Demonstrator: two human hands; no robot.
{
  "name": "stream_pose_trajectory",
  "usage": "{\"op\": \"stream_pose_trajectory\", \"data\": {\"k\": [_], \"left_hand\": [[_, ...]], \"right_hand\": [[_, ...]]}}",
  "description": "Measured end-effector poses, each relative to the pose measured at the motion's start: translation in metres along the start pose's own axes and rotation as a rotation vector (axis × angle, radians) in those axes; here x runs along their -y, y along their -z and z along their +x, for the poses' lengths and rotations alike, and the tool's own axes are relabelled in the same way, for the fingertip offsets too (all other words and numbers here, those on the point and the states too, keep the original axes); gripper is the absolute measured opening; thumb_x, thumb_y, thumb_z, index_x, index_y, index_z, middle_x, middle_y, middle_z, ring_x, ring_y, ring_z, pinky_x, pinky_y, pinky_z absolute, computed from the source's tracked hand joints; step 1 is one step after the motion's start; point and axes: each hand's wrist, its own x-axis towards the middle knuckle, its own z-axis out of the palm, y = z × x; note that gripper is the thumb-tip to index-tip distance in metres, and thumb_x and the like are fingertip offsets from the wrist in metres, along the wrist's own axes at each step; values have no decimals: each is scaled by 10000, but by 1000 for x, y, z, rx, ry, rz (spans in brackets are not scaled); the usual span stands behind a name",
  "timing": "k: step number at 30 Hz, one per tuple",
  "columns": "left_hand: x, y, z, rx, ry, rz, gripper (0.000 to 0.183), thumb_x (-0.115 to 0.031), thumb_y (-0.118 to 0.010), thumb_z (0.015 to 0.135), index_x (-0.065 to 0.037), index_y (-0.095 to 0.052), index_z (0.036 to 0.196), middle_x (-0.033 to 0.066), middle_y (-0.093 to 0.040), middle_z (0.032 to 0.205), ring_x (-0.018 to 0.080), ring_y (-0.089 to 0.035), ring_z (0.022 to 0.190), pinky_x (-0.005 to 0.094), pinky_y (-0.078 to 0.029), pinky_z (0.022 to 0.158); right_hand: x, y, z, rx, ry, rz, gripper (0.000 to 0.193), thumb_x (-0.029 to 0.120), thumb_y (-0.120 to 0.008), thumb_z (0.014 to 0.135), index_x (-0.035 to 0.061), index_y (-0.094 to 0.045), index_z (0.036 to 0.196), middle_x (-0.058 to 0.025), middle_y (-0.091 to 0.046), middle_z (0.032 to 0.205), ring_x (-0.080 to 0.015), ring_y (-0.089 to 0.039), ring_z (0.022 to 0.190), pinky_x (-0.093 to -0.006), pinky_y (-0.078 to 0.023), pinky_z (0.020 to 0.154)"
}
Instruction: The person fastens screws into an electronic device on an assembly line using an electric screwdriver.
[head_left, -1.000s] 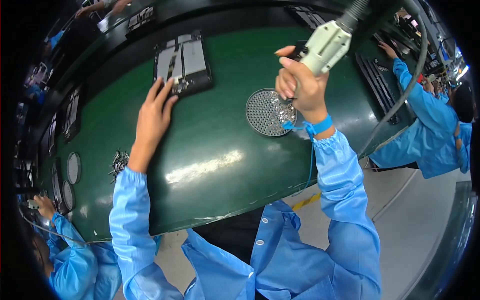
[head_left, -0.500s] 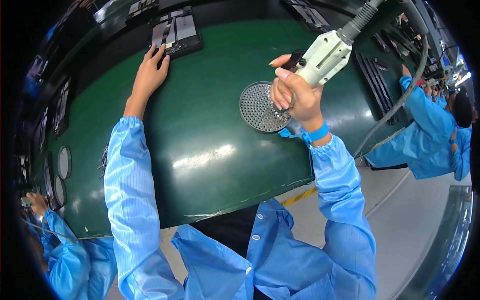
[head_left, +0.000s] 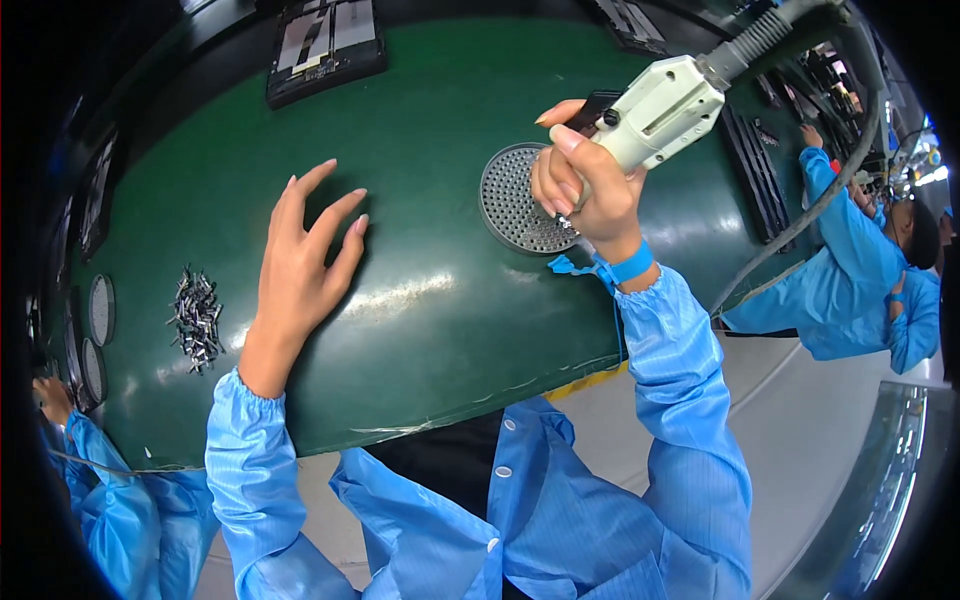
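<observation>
My right hand [head_left: 595,195] is closed around a white electric screwdriver [head_left: 660,112] with a ribbed sleeve at its upper end. Its working tip is hidden by my fingers. Just beneath lies a round grey tray [head_left: 515,205] full of small holes, partly covered by the hand. My left hand [head_left: 305,255] hovers over the green table, fingers spread and holding nothing. Beside it, to the left, is a pile of small metal screws [head_left: 197,318]. Beyond that hand, at the far edge, rests an opened black tablet-like device [head_left: 325,50] with its inner parts exposed.
The green table [head_left: 430,350] has round discs [head_left: 102,310] and dark devices [head_left: 100,200] along its left side. Long black strips [head_left: 757,180] lie at the right. A grey cable [head_left: 800,205] hangs there. Co-workers in blue sleeves [head_left: 790,310] sit on both sides.
My left hand has left the device and drawn back toward me, its fingers spreading. The screw pile now shows fully. My right hand still grips the screwdriver near the tray.
</observation>
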Motion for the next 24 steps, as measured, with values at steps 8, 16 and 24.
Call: {"op": "stream_pose_trajectory", "data": {"k": [8,16,24], "left_hand": [[3,-2,0,8,41,-104,225,-117,-685,851,-53,-696,1066,150,-555,1287,317,-576,1116,412,-470,941],[5,-2,-2,29,42,-140,210,-126,-681,860,-44,-698,1052,150,-544,1299,311,-577,1126,414,-463,950],[1,-7,0,31,49,-153,201,-126,-679,863,-39,-699,1043,152,-540,1304,308,-578,1127,412,-467,946]], "right_hand": [[0,2,3,5,-1,125,149,44,-574,891,-83,-577,969,-3,-411,492,-100,-407,371,-269,-359,371],[-4,3,1,-12,0,98,139,44,-573,893,-77,-575,962,0,-402,491,-103,-399,367,-269,-354,369],[-2,7,0,-5,-9,98,134,43,-574,894,-72,-573,963,-2,-404,496,-104,-391,366,-270,-355,370]]}}
